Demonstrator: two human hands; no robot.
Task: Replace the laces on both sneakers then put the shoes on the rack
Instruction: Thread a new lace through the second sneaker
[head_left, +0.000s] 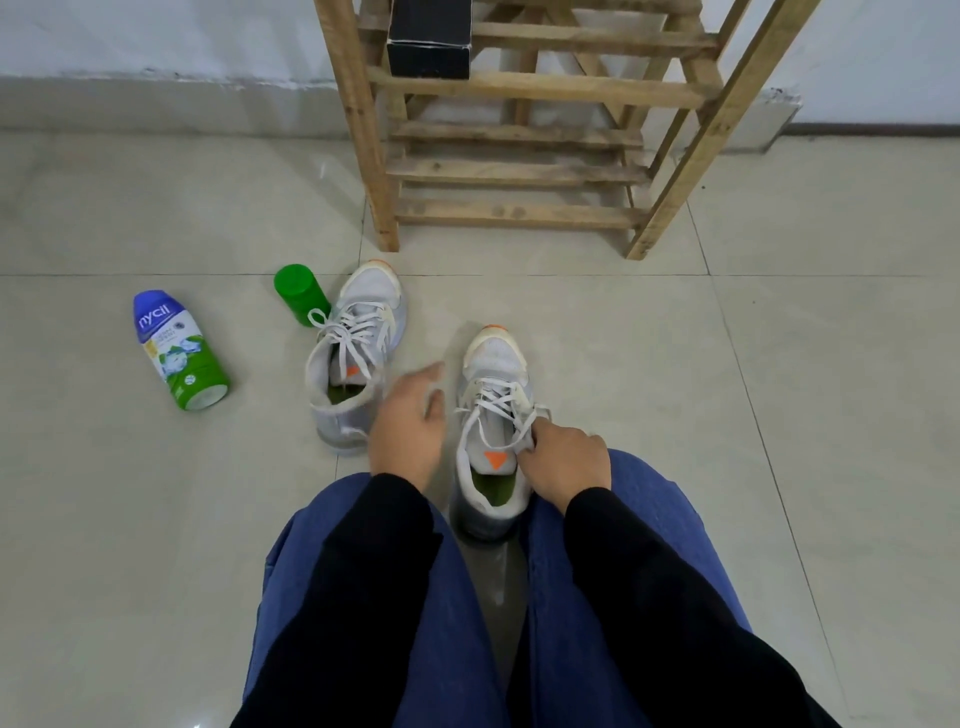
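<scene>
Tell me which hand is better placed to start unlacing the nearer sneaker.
Right, probably. The right hand is pinching the white lace at the top eyelets of the nearer sneaker. The left hand hovers open beside it, holding nothing, free to steady the shoe.

even, soft daylight | faint shadows | left hand (408, 423) motion-blurred | edges bowed

Pale beige glossy tile floor (779, 364), dark grout lines. On it, left of centre, a plastic bottle with a blue top and green-and-white body (179, 351), marked "nycil", lies on its side. Near it, apart, a green plastic cylindrical cap (301, 293), tilted. White wall (156, 31) with a grey skirting band (130, 104). Black rectangular box (429, 47) at the top edge, raised off the floor.
</scene>
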